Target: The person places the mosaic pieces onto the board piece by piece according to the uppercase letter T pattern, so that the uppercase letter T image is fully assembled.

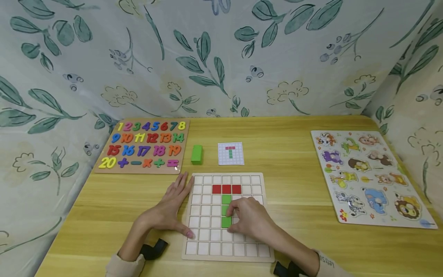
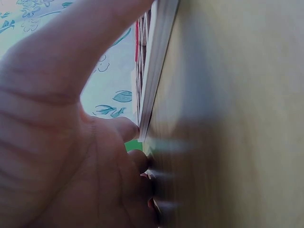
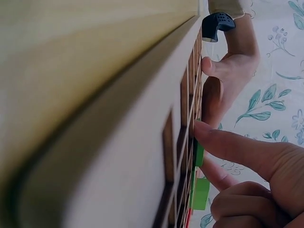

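A wooden grid board (image 1: 185,252) with white cells lies on the table. Three red square tiles (image 1: 226,189) form a row near its top, with green square tiles (image 1: 226,199) in a column under the middle one. My right hand (image 1: 252,219) pinches the lowest green tile (image 1: 226,222) between thumb and index finger; in the right wrist view this tile (image 3: 198,153) sits at the board surface between the fingertips. My left hand (image 1: 166,211) rests along the board's left edge, fingers spread and thumb on the lower left cells.
Behind the board lie a pattern card (image 1: 230,154) showing a red and green T and a green block or stack (image 1: 197,154). A number puzzle (image 1: 138,144) stands at the back left, an animal puzzle (image 1: 370,177) at the right. Patterned cloth (image 1: 221,57) surrounds the table.
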Available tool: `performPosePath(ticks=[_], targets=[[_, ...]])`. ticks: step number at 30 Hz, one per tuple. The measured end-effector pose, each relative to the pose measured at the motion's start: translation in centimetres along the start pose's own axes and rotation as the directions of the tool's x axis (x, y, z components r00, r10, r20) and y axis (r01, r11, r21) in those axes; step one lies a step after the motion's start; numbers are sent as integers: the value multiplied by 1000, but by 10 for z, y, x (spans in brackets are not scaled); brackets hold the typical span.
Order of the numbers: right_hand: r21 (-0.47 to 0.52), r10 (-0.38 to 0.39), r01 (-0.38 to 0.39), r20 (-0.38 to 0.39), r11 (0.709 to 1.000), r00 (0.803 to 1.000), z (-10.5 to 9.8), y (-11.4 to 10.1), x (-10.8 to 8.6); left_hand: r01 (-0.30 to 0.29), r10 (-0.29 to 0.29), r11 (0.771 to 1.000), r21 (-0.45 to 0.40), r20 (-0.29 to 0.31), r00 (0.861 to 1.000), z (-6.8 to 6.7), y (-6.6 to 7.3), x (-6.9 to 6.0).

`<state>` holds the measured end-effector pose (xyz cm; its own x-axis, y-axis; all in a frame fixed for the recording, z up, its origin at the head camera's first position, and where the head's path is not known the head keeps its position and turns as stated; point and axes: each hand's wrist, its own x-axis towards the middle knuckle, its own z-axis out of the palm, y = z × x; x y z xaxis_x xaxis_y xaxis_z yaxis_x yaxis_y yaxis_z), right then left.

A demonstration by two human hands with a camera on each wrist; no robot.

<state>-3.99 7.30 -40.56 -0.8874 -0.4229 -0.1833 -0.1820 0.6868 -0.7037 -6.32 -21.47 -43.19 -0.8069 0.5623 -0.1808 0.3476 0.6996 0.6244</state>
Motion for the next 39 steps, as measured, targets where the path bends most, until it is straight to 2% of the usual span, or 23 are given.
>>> performPosePath(ticks=[7,24,35,39], targets=[[43,-17,16,21,999,1000,0,6,3,21,-21,1000,-8,10,1000,0,0,-1],[159,-144,124,124,979,982,0,19,11,29,-29,999,-16,5,1000,0,1,-3],[231,-160,115,183,966,970,-7,22,15,48,-48,999,2,9,999,0,0,-2],[249,-141,94,178,964,974,-15,23,15,57,-57,998,26,12,998,0,1,1]])
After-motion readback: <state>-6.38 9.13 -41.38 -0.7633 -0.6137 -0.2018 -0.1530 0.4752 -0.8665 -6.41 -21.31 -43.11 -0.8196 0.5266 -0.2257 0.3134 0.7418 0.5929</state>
